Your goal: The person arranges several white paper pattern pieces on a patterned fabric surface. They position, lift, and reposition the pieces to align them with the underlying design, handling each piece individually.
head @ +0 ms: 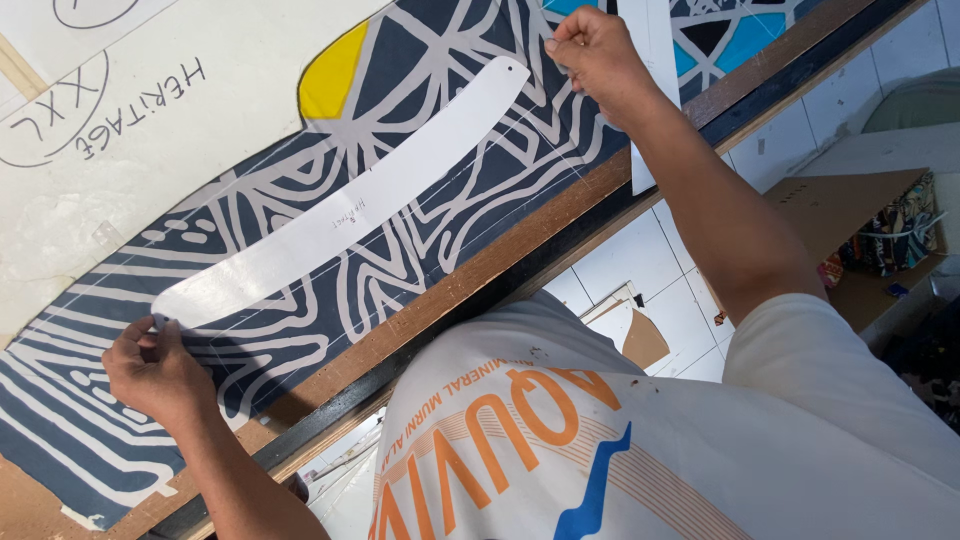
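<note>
A long curved white paper template (350,215) lies on dark blue fabric with white line patterns (430,100) spread over a wooden table (470,280). My left hand (155,370) pinches the template's lower left end against the fabric. My right hand (595,55) is at the top, just right of the template's rounded upper end, its fingers pinched together on the fabric. I cannot see anything between those fingers. Thin drawn lines run along the fabric beside the template.
A big white paper pattern sheet (130,150) with handwriting covers the fabric's upper left. Another white strip (645,160) hangs over the table edge by my right forearm. Below are white floor tiles (640,260) and a brown cardboard box (850,215) holding cloth scraps.
</note>
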